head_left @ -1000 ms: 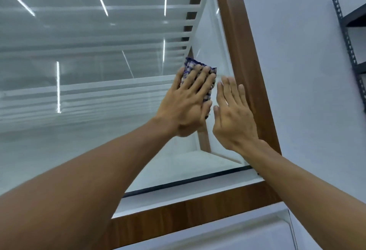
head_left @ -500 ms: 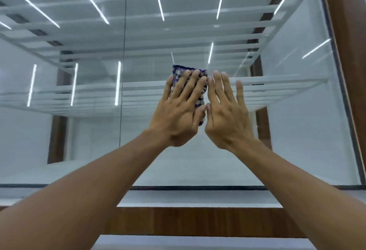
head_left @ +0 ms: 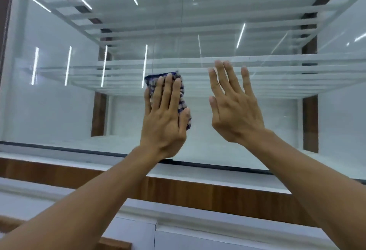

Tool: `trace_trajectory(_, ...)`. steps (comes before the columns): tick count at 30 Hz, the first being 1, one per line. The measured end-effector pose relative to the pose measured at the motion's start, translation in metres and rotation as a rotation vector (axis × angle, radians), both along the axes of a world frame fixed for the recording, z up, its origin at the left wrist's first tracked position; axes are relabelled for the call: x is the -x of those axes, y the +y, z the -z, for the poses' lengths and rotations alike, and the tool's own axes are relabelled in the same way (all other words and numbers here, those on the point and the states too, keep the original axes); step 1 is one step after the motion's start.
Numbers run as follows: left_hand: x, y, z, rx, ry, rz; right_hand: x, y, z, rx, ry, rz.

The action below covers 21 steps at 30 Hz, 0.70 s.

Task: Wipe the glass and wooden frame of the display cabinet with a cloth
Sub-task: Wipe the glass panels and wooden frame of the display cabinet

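Observation:
The display cabinet's glass front (head_left: pixel 59 111) fills most of the view, with white shelves stacked behind it. A wooden frame rail (head_left: pixel 198 192) runs along the bottom below a white ledge. My left hand (head_left: pixel 164 119) presses a folded blue-and-white checked cloth (head_left: pixel 183 101) flat against the glass, near the seam between two panes, fingers straight and pointing up. My right hand (head_left: pixel 233 107) lies flat on the glass a short way to the right of the cloth, fingers spread, holding nothing.
A dark wooden upright (head_left: pixel 6 12) borders the cabinet at the far left. Brown posts (head_left: pixel 310 123) stand inside at the back. White cabinet doors (head_left: pixel 178 236) sit below the wooden rail. Ceiling light strips reflect in the glass.
Both hands and the view have shifted left along the glass, away from the right wooden upright. My hands have drawn apart, the cloth going left with my left hand.

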<state>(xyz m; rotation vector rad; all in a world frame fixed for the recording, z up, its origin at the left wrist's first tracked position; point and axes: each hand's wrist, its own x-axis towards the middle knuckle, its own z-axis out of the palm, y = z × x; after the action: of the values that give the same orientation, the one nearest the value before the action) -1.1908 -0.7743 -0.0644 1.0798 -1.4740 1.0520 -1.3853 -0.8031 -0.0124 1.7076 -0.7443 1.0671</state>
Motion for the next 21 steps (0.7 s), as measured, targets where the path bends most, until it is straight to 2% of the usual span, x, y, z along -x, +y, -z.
trace_trajectory(3,0.023,-0.004,-0.003,0.006,-0.252,-0.036,0.009,-0.001,0.006,0.01,0.02,-0.023)
trace_trajectory(7,0.069,-0.009,-0.045,-0.008,-0.035,-0.013,0.036,-0.003,0.009,0.03,-0.065,-0.027)
trace_trajectory(9,0.09,-0.011,-0.036,-0.008,-0.147,-0.001,0.061,-0.004,0.008,0.032,-0.106,-0.018)
trace_trajectory(11,0.104,-0.012,-0.027,0.006,-0.311,-0.012,0.086,-0.004,0.006,0.026,-0.054,-0.027)
trace_trajectory(13,0.122,-0.014,-0.038,0.018,-0.254,0.003,0.105,-0.005,0.003,0.026,0.01,-0.02)
trace_trajectory(15,0.152,-0.013,-0.057,-0.009,-0.141,0.022,0.125,-0.007,-0.002,0.031,-0.055,0.003)
trace_trajectory(16,0.168,-0.014,-0.06,-0.024,-0.152,0.027,0.137,-0.008,-0.004,0.03,-0.113,0.012)
trace_trajectory(19,0.202,-0.017,-0.046,-0.032,-0.368,0.009,0.176,-0.008,-0.005,0.026,-0.173,0.017)
trace_trajectory(21,0.206,-0.018,-0.043,-0.038,-0.434,-0.008,0.201,-0.01,-0.002,0.028,-0.185,0.044)
